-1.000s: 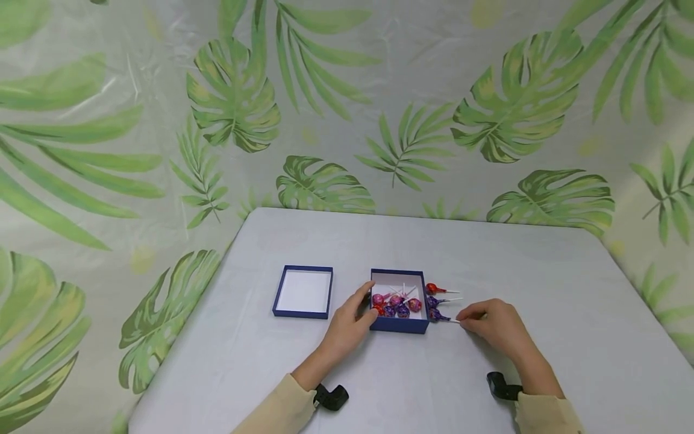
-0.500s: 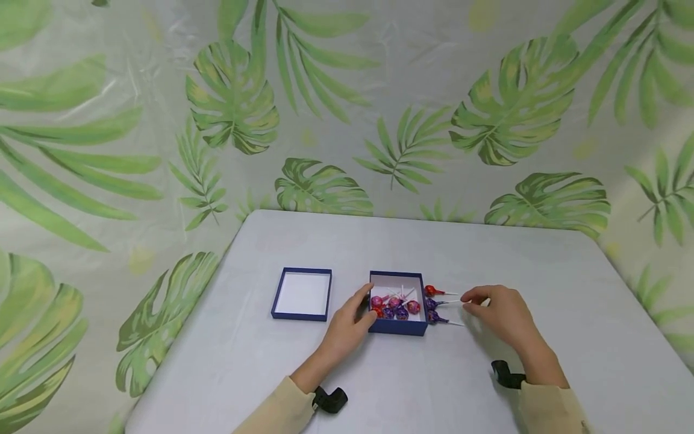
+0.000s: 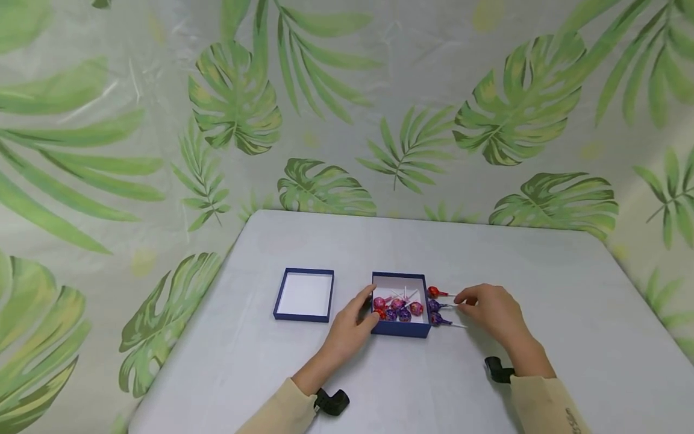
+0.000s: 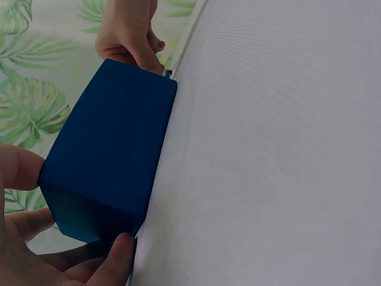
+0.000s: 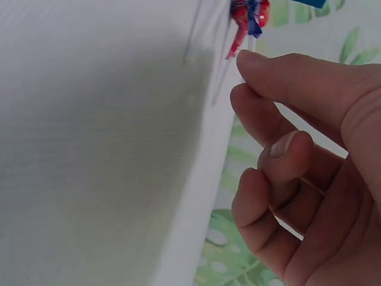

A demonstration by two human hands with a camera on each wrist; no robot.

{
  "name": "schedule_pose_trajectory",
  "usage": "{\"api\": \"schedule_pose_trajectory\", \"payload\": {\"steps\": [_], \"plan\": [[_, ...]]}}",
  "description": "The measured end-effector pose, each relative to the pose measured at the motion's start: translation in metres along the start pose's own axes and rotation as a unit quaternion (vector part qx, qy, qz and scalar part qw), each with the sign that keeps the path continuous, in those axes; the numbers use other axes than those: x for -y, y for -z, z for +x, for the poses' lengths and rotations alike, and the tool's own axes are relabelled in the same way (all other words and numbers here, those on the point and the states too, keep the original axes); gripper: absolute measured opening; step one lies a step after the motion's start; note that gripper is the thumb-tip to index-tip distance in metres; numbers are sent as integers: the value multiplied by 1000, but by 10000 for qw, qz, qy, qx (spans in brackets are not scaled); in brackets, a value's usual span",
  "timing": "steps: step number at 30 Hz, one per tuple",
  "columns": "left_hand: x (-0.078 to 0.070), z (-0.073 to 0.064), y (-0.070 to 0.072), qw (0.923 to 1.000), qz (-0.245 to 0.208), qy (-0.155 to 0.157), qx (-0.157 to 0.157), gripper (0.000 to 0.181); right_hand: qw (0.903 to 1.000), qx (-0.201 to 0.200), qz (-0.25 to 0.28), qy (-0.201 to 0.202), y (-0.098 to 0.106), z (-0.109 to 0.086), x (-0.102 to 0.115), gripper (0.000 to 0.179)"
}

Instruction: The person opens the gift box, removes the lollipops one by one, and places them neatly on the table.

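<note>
Lollipop (image 3: 435, 305), middle purple one, just right of box (image 3: 400, 328), stick (image 3: 449, 305) end pinched in right hand (image 3: 492, 310), fingertips nearly meeting; left hand (image 3: 347, 328) spread round box's left side. Could spin or slip from so small a hold, or bump red lollipop (image 3: 433, 292) if swung.

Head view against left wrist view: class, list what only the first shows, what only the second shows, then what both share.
Only head: the lollipops inside the blue box, and the shallow blue-rimmed tray left of it.

Only left wrist: the box's shaded end wall, beside the left hand's fingers.

Both: the box, both hands (the right included), the white table, the leaf-print backdrop.
</note>
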State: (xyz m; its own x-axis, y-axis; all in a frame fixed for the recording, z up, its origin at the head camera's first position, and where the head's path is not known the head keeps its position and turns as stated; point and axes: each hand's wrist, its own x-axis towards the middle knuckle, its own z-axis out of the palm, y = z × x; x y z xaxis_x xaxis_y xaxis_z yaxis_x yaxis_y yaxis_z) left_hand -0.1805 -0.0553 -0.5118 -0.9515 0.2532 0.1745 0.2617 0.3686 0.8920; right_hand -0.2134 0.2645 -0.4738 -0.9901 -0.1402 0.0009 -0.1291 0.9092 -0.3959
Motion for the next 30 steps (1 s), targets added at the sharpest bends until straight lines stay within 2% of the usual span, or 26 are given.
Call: {"api": "schedule_pose_trajectory", "payload": {"steps": [5, 18, 25, 30], "plan": [[0, 1, 1, 10000, 47, -30, -12, 59, 9998, 134, -28, -145, -6, 3, -4, 7], [-1, -1, 1, 10000, -25, 39, 32, 59, 9996, 188, -17, -189, -9, 3, -10, 5], [0, 0, 1, 10000, -17, 21, 27, 59, 9993, 290, -60, -228, -2, 2, -6, 20], [3, 1, -1, 10000, -14, 15, 20, 60, 9998, 169, -77, -107, 10, -1, 2, 26]]}}
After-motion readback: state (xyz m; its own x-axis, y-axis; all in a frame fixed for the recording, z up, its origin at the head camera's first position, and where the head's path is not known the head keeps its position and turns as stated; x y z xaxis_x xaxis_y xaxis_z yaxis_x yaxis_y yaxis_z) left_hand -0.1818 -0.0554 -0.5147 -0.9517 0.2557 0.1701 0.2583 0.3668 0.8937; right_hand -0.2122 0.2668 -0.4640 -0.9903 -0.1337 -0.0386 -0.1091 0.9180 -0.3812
